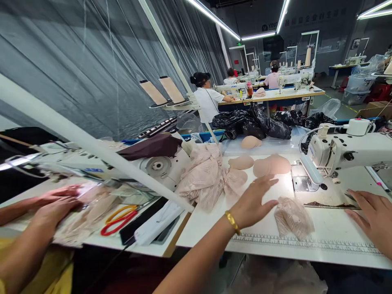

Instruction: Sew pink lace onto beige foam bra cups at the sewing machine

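My left hand [255, 202], with a gold bracelet at the wrist, is open over the white sewing table [208, 237]. Its fingers stretch toward a beige moulded cup [278, 164] and hold nothing. Another beige cup [241, 162] and a lace-covered cup [235, 181] lie just beyond. Between my hands rests a small beige lace cup piece [294, 218]. At the right, my right hand [372, 212] is by the front edge of the sewing machine bed [337, 192]. Its fingers are curved, and a small dark item I cannot make out shows at the fingertips.
The sewing machine head [361, 145] stands behind my right hand. Beige lace fabric [202, 175] heaps at the left edge. A co-worker's hands [58, 206] press lace at the neighbouring machine, near red-and-orange-handled scissors [119, 220]. A white pole [101, 136] crosses the view. Black plastic bags [254, 122] lie behind.
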`<control>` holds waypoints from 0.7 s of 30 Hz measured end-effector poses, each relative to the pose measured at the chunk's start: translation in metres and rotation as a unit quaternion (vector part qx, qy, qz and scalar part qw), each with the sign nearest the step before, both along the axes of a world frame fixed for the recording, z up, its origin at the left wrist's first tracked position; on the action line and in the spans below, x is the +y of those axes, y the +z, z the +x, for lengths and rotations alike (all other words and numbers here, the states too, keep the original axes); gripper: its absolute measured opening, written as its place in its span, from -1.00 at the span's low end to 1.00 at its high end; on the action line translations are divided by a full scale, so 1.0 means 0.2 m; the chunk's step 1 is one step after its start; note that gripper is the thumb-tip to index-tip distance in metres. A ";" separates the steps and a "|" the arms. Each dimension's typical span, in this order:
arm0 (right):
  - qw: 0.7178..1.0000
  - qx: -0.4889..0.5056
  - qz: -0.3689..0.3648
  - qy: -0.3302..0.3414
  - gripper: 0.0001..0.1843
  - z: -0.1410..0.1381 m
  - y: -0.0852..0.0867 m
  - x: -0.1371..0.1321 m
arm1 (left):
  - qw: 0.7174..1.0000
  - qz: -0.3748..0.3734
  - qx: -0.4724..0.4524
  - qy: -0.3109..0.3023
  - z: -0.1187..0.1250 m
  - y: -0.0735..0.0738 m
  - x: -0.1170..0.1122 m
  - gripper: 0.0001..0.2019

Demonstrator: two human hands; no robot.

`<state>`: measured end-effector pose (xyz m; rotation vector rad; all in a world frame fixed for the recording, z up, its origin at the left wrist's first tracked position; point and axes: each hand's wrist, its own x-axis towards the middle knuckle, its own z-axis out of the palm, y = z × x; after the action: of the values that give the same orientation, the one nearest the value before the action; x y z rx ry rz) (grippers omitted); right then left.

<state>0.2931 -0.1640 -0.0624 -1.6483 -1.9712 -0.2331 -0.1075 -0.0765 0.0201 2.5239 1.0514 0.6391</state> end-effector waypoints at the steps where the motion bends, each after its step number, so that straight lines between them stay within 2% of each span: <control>1: 1.000 -0.008 0.005 0.015 -0.40 -0.03 0.00 0.00 | 0.999 -0.020 0.016 -0.039 0.07 -0.05 0.01 -0.44; 3: 0.998 -0.034 0.011 0.049 -0.45 -0.10 -0.01 0.01 | 0.994 -0.052 0.041 -0.087 0.20 -0.10 0.06 -0.58; 4: 0.997 -0.030 0.011 0.066 -0.48 -0.13 -0.02 0.00 | 0.992 -0.061 0.049 -0.099 0.24 -0.09 0.08 -0.73; 6: 0.996 -0.010 0.003 0.085 -0.52 -0.18 -0.03 0.00 | 0.992 -0.047 0.035 -0.109 0.29 -0.03 0.12 -0.95; 9: 0.995 0.031 -0.019 0.094 -0.57 -0.21 -0.03 -0.01 | 0.990 0.074 -0.053 -0.111 0.27 0.11 0.10 -0.84; 11: 0.993 0.059 -0.033 0.093 -0.59 -0.21 -0.03 -0.01 | 0.976 0.165 -0.080 -0.114 0.22 0.17 0.03 -0.79; 12: 0.992 0.072 -0.040 0.093 -0.60 -0.22 -0.03 0.00 | 0.972 0.192 -0.062 -0.118 0.20 0.16 -0.02 -0.76; 14: 0.989 0.094 -0.054 0.097 -0.60 -0.23 -0.01 0.01 | 0.970 0.202 0.011 -0.132 0.16 0.10 -0.12 -0.77; 16: 0.985 0.113 -0.077 0.108 -0.60 -0.26 0.02 0.03 | 0.967 0.161 0.095 -0.175 0.13 0.00 -0.21 -0.85; 17: 0.981 0.123 -0.094 0.117 -0.60 -0.28 0.04 0.04 | 0.964 0.131 0.120 -0.198 0.11 -0.05 -0.24 -0.80; 19: 0.970 0.143 -0.139 0.136 -0.61 -0.32 0.08 0.05 | 0.965 0.078 0.114 -0.222 0.09 -0.11 -0.28 -0.72; 21: 0.956 0.166 -0.186 0.156 -0.63 -0.36 0.12 0.07 | 0.978 0.049 0.048 -0.196 0.07 -0.11 -0.29 -0.80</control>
<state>0.2204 -0.1507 -0.0377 -1.4384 -2.0522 0.5322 -0.0943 -0.1341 -0.0012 2.7604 0.5301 0.4670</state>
